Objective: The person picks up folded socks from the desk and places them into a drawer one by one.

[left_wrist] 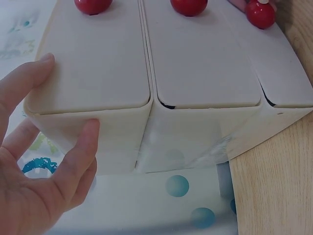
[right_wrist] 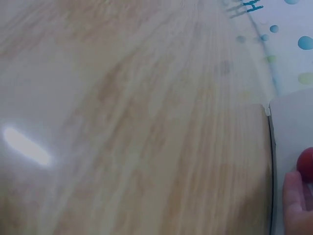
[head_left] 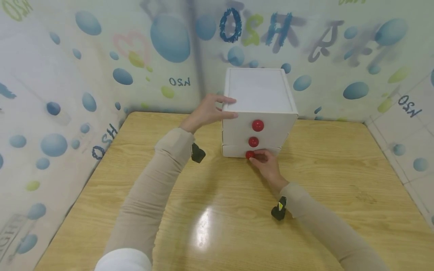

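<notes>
A white three-drawer box (head_left: 260,90) stands on the table, its front towards me. Three red knobs run down that front: a top knob (head_left: 258,125), a middle knob (head_left: 253,142) and a bottom knob (head_left: 249,154). My left hand (head_left: 211,109) grips the box's upper left front corner; the left wrist view shows its thumb and fingers spread round the corner edges. Down at the bottom drawer (head_left: 234,151), my right hand (head_left: 269,165) pinches the bottom knob between thumb and fingers. Narrow dark gaps show beside the middle and bottom drawer fronts in the left wrist view.
The wooden table (head_left: 339,180) reaches back to a wall covering (head_left: 162,94) printed with blue and green drops and letters. More of this covering rises at left and right. The box stands near the table's back edge. Dark wrist cameras hang under both sleeves.
</notes>
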### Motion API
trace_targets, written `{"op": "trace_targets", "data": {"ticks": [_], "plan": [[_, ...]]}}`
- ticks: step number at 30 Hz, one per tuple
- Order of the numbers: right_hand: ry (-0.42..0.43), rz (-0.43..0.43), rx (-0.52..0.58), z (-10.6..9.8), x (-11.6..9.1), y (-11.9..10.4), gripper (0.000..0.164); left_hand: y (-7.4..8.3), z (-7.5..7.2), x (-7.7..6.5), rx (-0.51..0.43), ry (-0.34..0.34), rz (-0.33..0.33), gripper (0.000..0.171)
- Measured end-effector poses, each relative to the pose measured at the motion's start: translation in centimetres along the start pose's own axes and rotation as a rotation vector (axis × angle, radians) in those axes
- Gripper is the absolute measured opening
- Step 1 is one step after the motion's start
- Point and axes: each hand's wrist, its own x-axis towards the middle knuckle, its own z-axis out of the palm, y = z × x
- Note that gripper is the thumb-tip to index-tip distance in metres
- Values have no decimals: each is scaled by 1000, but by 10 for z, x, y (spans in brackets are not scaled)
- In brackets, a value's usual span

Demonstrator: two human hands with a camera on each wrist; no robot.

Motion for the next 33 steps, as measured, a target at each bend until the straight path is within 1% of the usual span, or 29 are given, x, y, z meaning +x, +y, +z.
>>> {"op": "trace_targets", "data": {"ticks": [7,15,22,26,29,33], "plan": [[-40,-31,-23,-3,3,1,31,-2,1,1,16,10,8,50],[-72,-20,-41,-9,2,0,31,-2,3,3,5,10,14,50],[-145,-87,-61,-15,-5,-5,36,-2,3,4,11,5,30,51],[-201,-109,-62,-24,-11,-6,39,-5,2,3,11,1,32,51],[-221,-104,-85,-35,-14,-7,38,-8,1,2,15,1,32,52],[-201,-119,-132,-50,-18,-10,33,-11,0,-1,26,-4,42,52]]}}
